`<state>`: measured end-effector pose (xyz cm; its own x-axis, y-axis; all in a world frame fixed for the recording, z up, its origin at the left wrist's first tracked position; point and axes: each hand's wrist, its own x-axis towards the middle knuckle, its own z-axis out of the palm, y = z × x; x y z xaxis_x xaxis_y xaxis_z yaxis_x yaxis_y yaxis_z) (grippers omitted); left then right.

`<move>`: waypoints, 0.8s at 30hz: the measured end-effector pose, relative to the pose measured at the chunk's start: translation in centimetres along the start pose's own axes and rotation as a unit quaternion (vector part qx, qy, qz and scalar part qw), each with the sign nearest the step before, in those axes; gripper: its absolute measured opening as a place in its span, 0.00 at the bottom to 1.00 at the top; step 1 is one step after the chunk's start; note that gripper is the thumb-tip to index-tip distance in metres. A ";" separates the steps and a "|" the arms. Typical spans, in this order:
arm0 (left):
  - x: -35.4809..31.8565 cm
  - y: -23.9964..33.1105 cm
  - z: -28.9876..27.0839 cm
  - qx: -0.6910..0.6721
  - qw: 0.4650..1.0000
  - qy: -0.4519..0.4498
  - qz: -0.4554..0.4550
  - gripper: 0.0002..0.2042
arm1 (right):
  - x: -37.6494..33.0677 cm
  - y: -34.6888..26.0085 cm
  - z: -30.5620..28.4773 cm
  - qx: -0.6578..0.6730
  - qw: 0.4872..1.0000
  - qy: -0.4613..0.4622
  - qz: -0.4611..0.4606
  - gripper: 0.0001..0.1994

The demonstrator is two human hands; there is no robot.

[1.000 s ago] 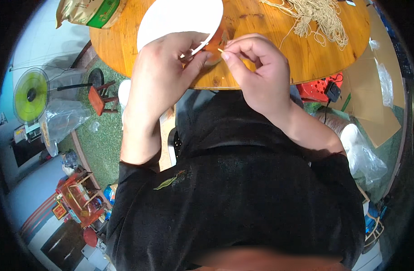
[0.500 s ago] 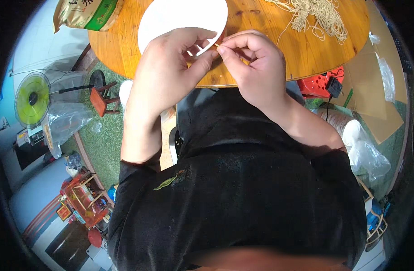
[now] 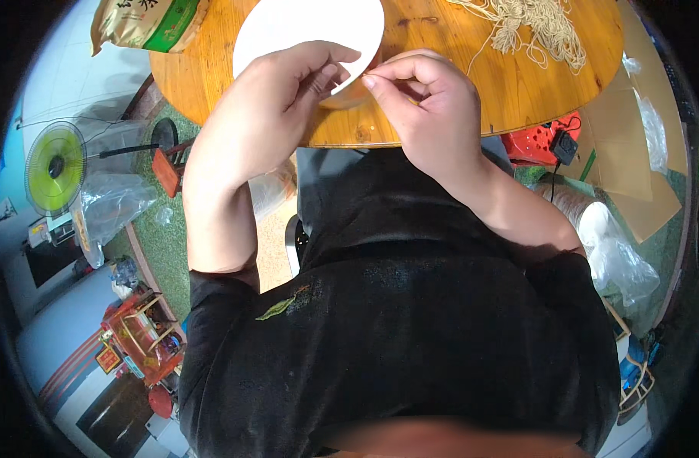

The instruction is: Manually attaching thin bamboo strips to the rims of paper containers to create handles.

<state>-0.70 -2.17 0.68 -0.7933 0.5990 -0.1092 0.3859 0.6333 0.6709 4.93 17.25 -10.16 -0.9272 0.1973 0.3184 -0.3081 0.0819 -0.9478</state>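
A flat white disc, like a plate or lid, lies at the table's front edge. My left hand is over its near left side, index finger reaching toward the rim. The thumb of that hand presses against its curled fingers; what they hold, if anything, is hidden. Just past the disc's right rim my right hand pinches thumb against index finger. Whatever is in that pinch is too small to name. Cream-coloured string lies in a loose tangled heap farther right, one strand trailing toward my right hand.
The round wooden table also holds a tan and green bag at its far left. A green fan and a small red stool are at the left. On the right are a red basket and cardboard.
My left hand has drawn back to the left, away from the right fingertips, and its thumb has folded in toward the fingers. My right hand stays almost in place, still pinching.
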 end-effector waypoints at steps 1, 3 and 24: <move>0.3 0.1 -0.1 0.000 1.000 0.000 0.002 0.12 | 0.0 0.0 0.0 -0.001 1.000 0.001 -0.001 0.05; 0.8 0.3 -0.4 0.070 0.997 -0.027 0.001 0.12 | 0.0 -0.1 0.1 -0.009 1.000 0.005 -0.012 0.05; 0.9 -1.0 0.8 -0.011 0.991 0.108 0.076 0.04 | -0.1 -1.0 -1.5 -0.014 0.991 -0.096 0.088 0.07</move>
<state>-1.41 -1.84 -0.65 -0.8101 0.5661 0.1529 0.5003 0.5312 0.6838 5.66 18.61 -9.20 -0.9902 0.0223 0.1380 -0.1355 0.0896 -0.9867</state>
